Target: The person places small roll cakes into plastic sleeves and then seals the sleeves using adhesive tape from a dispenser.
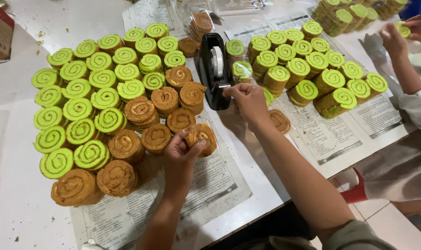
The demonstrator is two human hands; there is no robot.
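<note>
1. Our left hand (182,153) is pinching a wrapped stack of brown swirl slices (202,139) at the near edge of the brown pile, fingers pressed on its side. It's loose in clear wrap, so we reckon a squeeze could crumble it or let the wrap slip open.
2. Our right hand (247,99) is pinched shut at the cutter end of the black tape dispenser (214,69); can't tell if there's tape between the fingers. Tape could easily fold back on itself, and that blade sits right by the fingertips.
3. The green swirl stacks (81,106) are touching each other, so a bump might topple some.
4. Surface: white table (25,213) covered in newspaper sheets (210,180), a few crumbs. Another person's hand (395,39) works at the far right; tiled floor below.
</note>
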